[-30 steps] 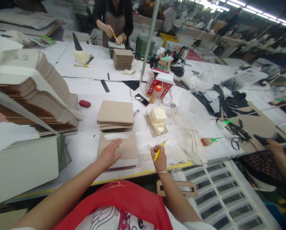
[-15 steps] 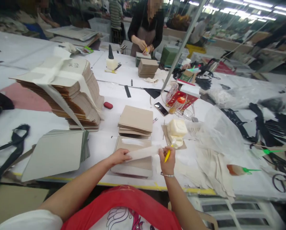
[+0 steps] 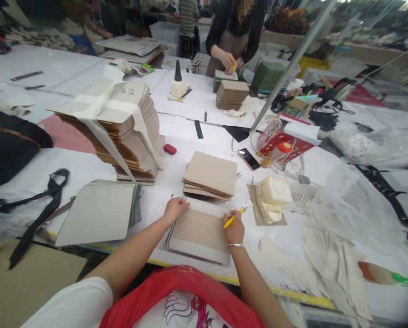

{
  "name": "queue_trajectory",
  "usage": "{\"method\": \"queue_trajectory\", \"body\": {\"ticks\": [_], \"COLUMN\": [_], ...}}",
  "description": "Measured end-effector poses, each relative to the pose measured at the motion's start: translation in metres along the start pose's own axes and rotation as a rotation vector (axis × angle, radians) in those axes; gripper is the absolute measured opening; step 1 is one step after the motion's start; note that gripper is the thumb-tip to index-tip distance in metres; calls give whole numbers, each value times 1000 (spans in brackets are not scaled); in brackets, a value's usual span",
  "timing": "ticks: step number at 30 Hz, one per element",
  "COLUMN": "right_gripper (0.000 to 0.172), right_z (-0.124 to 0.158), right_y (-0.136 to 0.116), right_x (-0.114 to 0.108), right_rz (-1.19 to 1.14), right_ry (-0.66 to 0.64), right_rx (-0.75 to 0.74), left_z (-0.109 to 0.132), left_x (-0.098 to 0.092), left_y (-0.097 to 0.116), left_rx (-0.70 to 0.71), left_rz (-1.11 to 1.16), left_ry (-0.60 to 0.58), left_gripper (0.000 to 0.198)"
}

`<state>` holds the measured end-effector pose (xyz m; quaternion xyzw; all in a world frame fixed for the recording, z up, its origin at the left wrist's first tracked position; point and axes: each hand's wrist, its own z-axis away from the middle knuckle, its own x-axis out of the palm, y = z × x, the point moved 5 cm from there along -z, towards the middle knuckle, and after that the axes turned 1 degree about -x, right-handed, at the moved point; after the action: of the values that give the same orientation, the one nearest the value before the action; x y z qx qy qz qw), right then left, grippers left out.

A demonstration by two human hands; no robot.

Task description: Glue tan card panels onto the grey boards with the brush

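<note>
A brown cardboard panel (image 3: 200,232) lies on a low stack in front of me, with a pale strip (image 3: 209,207) across its far edge. My left hand (image 3: 176,208) pinches the strip's left end at the panel's far left corner. At the right end, the fingers of my right hand (image 3: 234,229) are closed around a yellow-handled brush (image 3: 230,222) and touch the strip. The brush's whitish tip points away to the right. Just beyond sits a stack of brown boards (image 3: 211,173). A cream glue-covered container (image 3: 275,191) rests on cardboard to the right.
Grey-green boards (image 3: 98,209) and a tall strapped cardboard stack (image 3: 122,123) stand on the left. A phone (image 3: 249,159), a red bag (image 3: 289,141) and fabric strips (image 3: 330,259) lie to the right. A co-worker (image 3: 234,41) works across the table, beyond a metal pole (image 3: 293,64).
The strip, held above the panel before, now lies along its far edge, covering the white smear there. Both hands moved to the panel's far corners. The view shifted, moving the scene rightward.
</note>
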<state>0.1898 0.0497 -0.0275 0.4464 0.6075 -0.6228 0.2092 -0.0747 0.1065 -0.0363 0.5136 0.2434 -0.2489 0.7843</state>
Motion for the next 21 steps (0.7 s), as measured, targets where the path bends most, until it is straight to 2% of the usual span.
{"method": "queue_trajectory", "body": {"ticks": [10,13,15,18,21], "right_gripper": [30,30,34,38,42], "right_z": [-4,-6,-6,-1,8], "right_y": [0,-3,-2,8,19], "right_x": [5,3,-3,-21,-44], "right_rz": [108,150,159,162,164], "right_ry": [-34,-14,12,82,194], "right_rx": [18,4,9,38,48], "left_z": [-6,-4,1,21,61], "left_x": [3,4,-2,-35,-95], "left_y": [0,3,3,-4,-26], "left_rx": [2,19,23,110,317], "left_rz": [-87,-105,-126,-177,-284], "left_ry": [-6,8,45,185,392], "left_gripper": [23,22,18,13,25]}}
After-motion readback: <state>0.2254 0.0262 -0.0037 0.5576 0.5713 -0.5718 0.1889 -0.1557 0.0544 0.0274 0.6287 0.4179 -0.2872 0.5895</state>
